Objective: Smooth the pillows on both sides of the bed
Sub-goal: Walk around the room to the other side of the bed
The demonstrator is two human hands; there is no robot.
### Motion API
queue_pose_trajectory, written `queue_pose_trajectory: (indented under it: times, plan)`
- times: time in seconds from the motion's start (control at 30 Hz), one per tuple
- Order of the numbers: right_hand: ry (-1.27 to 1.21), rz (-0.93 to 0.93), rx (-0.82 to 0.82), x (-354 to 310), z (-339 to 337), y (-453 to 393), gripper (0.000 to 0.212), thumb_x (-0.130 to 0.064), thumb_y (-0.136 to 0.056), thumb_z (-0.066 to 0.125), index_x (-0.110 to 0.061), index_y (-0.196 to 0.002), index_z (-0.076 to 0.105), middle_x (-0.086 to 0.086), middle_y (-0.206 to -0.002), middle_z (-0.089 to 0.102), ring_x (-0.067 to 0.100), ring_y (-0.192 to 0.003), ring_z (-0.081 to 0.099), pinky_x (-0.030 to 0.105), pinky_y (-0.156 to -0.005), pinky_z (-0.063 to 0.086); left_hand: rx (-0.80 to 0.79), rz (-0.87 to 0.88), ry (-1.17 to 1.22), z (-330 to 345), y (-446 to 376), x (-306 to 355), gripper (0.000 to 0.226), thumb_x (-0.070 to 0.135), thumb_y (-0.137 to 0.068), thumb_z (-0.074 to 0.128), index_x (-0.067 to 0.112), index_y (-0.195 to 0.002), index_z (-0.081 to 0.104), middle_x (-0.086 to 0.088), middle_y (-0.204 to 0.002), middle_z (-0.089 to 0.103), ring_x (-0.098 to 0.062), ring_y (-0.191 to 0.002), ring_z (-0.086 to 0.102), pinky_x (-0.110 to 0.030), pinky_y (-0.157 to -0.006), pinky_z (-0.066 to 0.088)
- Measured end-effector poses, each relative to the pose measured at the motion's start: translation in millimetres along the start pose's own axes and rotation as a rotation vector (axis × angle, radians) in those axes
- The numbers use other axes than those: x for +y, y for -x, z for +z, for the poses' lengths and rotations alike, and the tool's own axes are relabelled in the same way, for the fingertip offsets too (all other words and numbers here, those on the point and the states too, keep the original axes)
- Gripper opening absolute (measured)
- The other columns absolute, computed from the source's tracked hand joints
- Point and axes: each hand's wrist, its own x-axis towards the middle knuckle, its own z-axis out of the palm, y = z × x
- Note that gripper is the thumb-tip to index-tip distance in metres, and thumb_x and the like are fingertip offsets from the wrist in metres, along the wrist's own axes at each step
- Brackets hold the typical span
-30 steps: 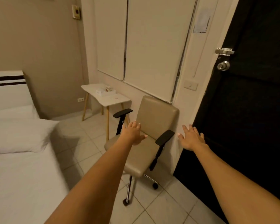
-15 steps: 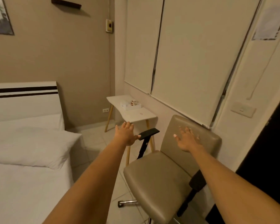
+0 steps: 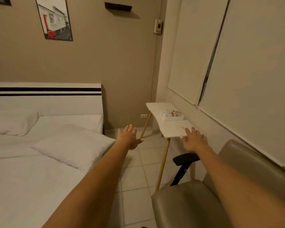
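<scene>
A white bed (image 3: 23, 186) fills the lower left, with a striped white headboard (image 3: 46, 97) behind it. The near pillow (image 3: 72, 145) lies askew at the bed's right edge, one corner hanging past the mattress. A second pillow (image 3: 11, 122) rests at the far left by the headboard. My left hand (image 3: 129, 137) is stretched out in the air just right of the near pillow, fingers spread, holding nothing. My right hand (image 3: 193, 140) reaches forward over the floor, also spread and empty, in front of the small table.
A small white side table (image 3: 169, 127) on wooden legs stands by the blind-covered window, with a white tray (image 3: 171, 115) on it. A beige office chair (image 3: 204, 195) with black armrests sits at lower right. Tiled floor (image 3: 138, 178) runs between bed and chair.
The view has swung left from the dark door to the bed; both pillows and a wall picture have come into sight. Both arms stay outstretched with spread hands.
</scene>
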Motion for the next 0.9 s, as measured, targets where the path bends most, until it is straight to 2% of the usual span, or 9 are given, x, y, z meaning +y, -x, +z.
queue_pose_trajectory:
  times: [0.23, 0.53, 0.9]
  plan:
    - [0.019, -0.145, -0.022, -43.2, -5.7, -125.7, 0.063, -0.050, -0.100, 0.020, -0.022, -0.155, 0.004, 0.008, -0.163, -0.004, 0.029, -0.149, 0.002, 0.050, -0.119, 0.007, 0.023, -0.173, 0.044, -15.7, -78.9, -42.1, 0.078, 0.058, -0.097, 0.027, 0.014, -0.156, 0.002, -0.008, -0.163, -0.007, -0.027, -0.151, -0.004, -0.053, -0.118, 0.003]
    - [0.007, -0.351, -0.048, -149.4, 4.6, -241.8, 0.065, -0.051, -0.099, 0.024, -0.022, -0.155, 0.009, 0.008, -0.163, -0.001, 0.029, -0.150, 0.002, 0.051, -0.119, 0.007, 0.000, -0.371, 0.032, -12.2, -148.0, -130.7, 0.076, 0.058, -0.097, 0.026, 0.015, -0.156, 0.005, -0.009, -0.163, -0.003, -0.030, -0.151, -0.001, -0.055, -0.119, 0.005]
    - [-0.013, -0.428, -0.043, -296.6, 10.5, -395.1, 0.065, -0.052, -0.099, 0.024, -0.023, -0.155, 0.008, 0.007, -0.163, -0.003, 0.027, -0.150, 0.001, 0.051, -0.119, 0.006, 0.002, -0.455, 0.037, -27.7, -278.3, -263.3, 0.075, 0.058, -0.098, 0.025, 0.015, -0.156, 0.004, -0.009, -0.163, -0.004, -0.029, -0.151, -0.002, -0.054, -0.120, 0.005]
